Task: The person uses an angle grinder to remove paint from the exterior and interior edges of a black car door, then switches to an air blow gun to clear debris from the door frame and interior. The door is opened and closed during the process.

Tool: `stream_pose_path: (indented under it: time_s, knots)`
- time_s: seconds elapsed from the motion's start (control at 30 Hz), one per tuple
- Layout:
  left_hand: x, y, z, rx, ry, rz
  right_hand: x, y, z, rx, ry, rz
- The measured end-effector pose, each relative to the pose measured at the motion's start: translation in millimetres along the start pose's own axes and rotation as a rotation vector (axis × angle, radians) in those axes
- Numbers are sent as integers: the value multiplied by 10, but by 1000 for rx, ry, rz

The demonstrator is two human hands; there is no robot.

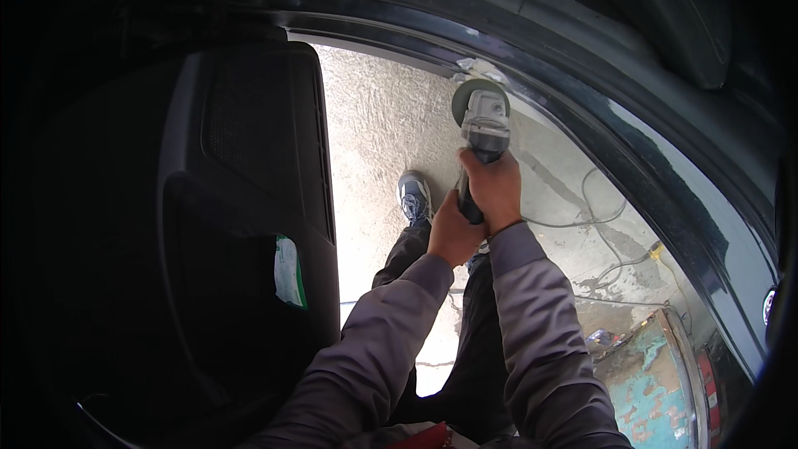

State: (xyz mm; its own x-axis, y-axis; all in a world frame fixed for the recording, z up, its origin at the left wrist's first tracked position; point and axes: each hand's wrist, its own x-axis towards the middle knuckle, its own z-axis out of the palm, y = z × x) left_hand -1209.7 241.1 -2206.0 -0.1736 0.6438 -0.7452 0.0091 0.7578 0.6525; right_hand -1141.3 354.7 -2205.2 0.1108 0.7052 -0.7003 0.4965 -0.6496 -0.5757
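Closest lay the grey sleeves (544,324) of the person's two arms, which reached forward over dark trousers (474,349), with a bit of red cloth (428,436) at the lower edge. To the left stood a dark vehicle door (266,150), its pocket holding a green-and-white packet (289,273).

Farther out, the left grip (455,231) was wrapped around the rear of an angle grinder (485,129), fingers closed on its dark body. The right grip (499,189) was closed around the same tool just ahead of it, nearer the grinder's grey head. The two touched or nearly touched at the wrist. The grinder pointed away from the person, with its round greenish disc (467,98) beside the curved dark body edge (565,104) of the vehicle, next to a whitish, rough patch (480,69); whether the disc met the surface could not be told. Pale areas also showed on the painted panel (723,208) to the right.

Below all this spread the pale concrete floor (374,108), with a blue-grey shoe (413,197) planted on it. A thin cable (573,224) looped to the right, and beyond the right sleeve lay a worn turquoise board (652,382).
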Motion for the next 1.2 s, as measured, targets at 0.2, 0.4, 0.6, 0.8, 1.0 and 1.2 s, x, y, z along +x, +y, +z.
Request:
stream_pose_path:
  time_s: [0.2, 0.4, 0.6, 0.8, 1.0, 1.2]
  knots:
    - [-13, 41, 43, -12, 22, 16, 18, 11, -20, -12, -13, -15]
    - [16, 92, 35, 3, 17, -12, 62, -36, -10, -32, 19, -69]
    - [23, 42, 46, -17, 23, -13, 39, -97, -38, -51, -23, -15]
    - [14, 29, 18, -23, 21, -14, 6, -122, -3, -70, 10, -36]
    - [-10, 96, 1, 1, 2, -34, -26, -129, -38, -23, 19, 4]
    - [-7, 130, -8, 30, -10, -59, -11, -84, -26, 8, 33, -2]
